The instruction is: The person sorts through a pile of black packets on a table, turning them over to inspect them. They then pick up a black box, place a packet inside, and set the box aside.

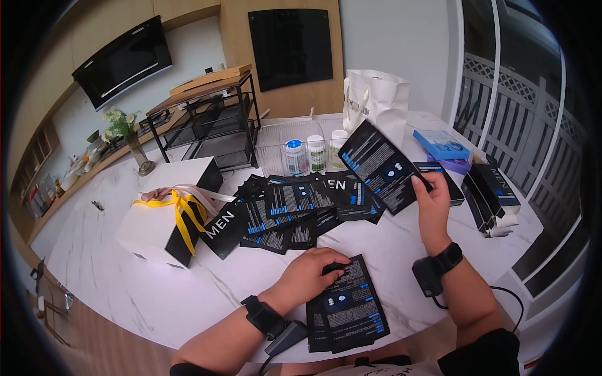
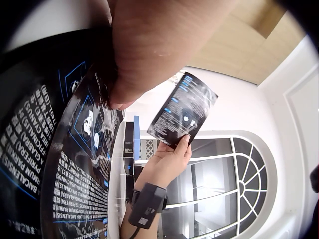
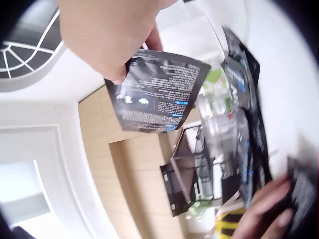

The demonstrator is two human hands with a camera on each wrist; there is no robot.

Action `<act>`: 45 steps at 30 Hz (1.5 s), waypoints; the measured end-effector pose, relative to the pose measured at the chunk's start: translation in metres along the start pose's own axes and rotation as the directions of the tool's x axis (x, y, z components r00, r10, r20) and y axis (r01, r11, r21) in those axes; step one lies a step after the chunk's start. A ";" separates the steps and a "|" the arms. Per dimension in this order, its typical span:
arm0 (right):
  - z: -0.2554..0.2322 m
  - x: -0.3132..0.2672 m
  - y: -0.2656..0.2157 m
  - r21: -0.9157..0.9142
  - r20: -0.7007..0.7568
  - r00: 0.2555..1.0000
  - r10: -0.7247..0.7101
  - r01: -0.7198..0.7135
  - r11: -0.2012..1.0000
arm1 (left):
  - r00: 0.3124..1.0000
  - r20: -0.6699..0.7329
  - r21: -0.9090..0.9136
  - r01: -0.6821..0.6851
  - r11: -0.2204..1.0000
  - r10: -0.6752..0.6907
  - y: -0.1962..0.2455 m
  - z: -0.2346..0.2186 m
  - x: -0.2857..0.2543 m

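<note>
My right hand (image 1: 433, 207) pinches one black sachet (image 1: 380, 166) by its lower edge, raised above the table at the right; the right wrist view shows the same sachet (image 3: 154, 92) between thumb and fingers. Near the front edge, my left hand (image 1: 307, 276) grips the upper left corner of a small stack of black sachets (image 1: 351, 307), thumb on top in the left wrist view, where printed sachets (image 2: 82, 164) fill the left side. Beyond both hands lies a loose pile of black sachets (image 1: 288, 210), some marked MEN.
A white box with yellow ribbon (image 1: 166, 213) stands left. Behind the pile are a clear bin with bottles (image 1: 316, 153), a black rack (image 1: 219, 125) and a white paper bag (image 1: 376, 100). At right lie a blue box (image 1: 441, 144) and black cartons (image 1: 492, 194).
</note>
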State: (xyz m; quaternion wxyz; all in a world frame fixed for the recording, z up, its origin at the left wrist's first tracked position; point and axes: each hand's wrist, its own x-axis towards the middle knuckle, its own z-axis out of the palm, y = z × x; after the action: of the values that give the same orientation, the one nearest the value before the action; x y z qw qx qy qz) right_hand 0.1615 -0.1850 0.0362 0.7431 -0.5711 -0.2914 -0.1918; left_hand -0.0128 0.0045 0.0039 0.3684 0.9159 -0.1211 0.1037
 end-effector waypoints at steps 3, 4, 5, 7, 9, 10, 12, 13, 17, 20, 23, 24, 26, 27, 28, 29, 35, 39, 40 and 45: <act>0.011 -0.017 -0.012 0.183 0.135 0.910 0.393 -0.412 0.893 | 0.994 -0.071 -0.134 0.069 0.989 -0.079 0.010 0.003 -0.001; 0.011 -0.023 -0.011 0.063 0.198 0.884 0.424 -0.443 0.894 | 0.974 -0.151 -0.286 0.121 0.950 -0.170 0.014 0.003 -0.001; 0.016 -0.029 -0.015 -0.004 0.279 0.850 0.447 -0.465 0.885 | 0.974 -0.150 -0.282 0.122 0.951 -0.170 0.013 0.003 0.000; 0.020 -0.039 -0.009 0.064 0.511 0.729 0.455 -0.561 0.826 | 0.922 -0.309 -0.768 -0.097 0.633 -0.233 0.011 0.003 0.003; 0.025 -0.040 -0.029 0.032 0.627 0.618 0.473 -0.628 0.778 | 0.895 -0.349 -0.804 -0.134 0.580 -0.277 0.009 -0.003 0.003; 0.026 -0.040 -0.035 -0.014 0.729 0.491 0.477 -0.686 0.727 | 0.894 -0.327 -0.804 -0.094 0.587 -0.305 0.010 -0.004 0.003; 0.021 -0.037 -0.032 -0.016 0.700 0.517 0.493 -0.679 0.734 | 0.891 -0.305 -0.804 -0.051 0.592 -0.337 0.014 -0.004 0.003; 0.019 -0.036 -0.031 -0.021 0.666 0.544 0.510 -0.670 0.742 | 0.909 -0.278 -0.805 -0.044 0.592 -0.310 0.017 -0.001 0.004; 0.020 -0.033 -0.037 0.041 0.619 0.647 0.444 -0.592 0.805 | 0.964 -0.119 -0.765 0.064 0.641 -0.239 0.018 0.007 -0.002; 0.022 -0.040 -0.028 0.108 0.665 0.650 0.367 -0.571 0.814 | 0.953 -0.198 -0.764 -0.003 0.646 -0.230 0.022 0.007 -0.002; 0.025 -0.050 -0.034 0.077 0.744 0.576 0.338 -0.576 0.813 | 0.910 -0.214 -0.806 0.041 0.590 -0.355 0.026 -0.001 -0.001; 0.027 -0.053 -0.036 0.068 0.723 0.597 0.348 -0.563 0.824 | 0.913 -0.231 -0.801 0.018 0.598 -0.337 0.022 0.000 -0.001; 0.026 -0.053 -0.037 0.059 0.700 0.617 0.359 -0.551 0.832 | 0.923 -0.209 -0.805 0.025 0.592 -0.323 0.022 0.001 -0.001; 0.024 -0.050 -0.036 -0.002 0.678 0.640 0.362 -0.491 0.871 | 0.931 -0.191 -0.809 0.030 0.587 -0.310 0.022 0.002 -0.002; 0.022 -0.048 -0.035 -0.065 0.657 0.662 0.362 -0.428 0.901 | 0.937 -0.196 -0.777 0.031 0.629 -0.288 0.023 0.005 -0.002; 0.022 -0.048 -0.034 -0.067 0.656 0.661 0.364 -0.430 0.901 | 0.937 -0.195 -0.778 0.032 0.628 -0.289 0.023 0.005 -0.002; 0.022 -0.051 -0.037 -0.118 0.713 0.659 0.240 -0.225 0.967 | 0.929 -0.199 -0.705 0.084 0.705 -0.311 0.018 0.002 -0.003; 0.020 -0.049 -0.045 -0.236 0.745 0.621 0.241 -0.092 0.967 | 0.945 -0.181 -0.689 0.076 0.720 -0.273 0.026 0.001 -0.003; 0.019 -0.048 -0.043 -0.237 0.745 0.621 0.242 -0.093 0.967 | 0.949 -0.126 -0.708 0.118 0.696 -0.290 0.027 0.000 -0.004; 0.020 -0.048 -0.040 -0.209 0.709 0.652 0.270 -0.172 0.963 | 0.951 -0.106 -0.723 0.127 0.679 -0.291 0.024 0.000 -0.005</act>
State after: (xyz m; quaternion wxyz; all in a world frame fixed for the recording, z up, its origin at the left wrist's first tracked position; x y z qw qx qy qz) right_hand 0.0964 -0.1792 0.0385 0.5455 -0.6758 -0.4793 0.1266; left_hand -0.0248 -0.0114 0.0176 0.7117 0.6948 -0.0053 0.1033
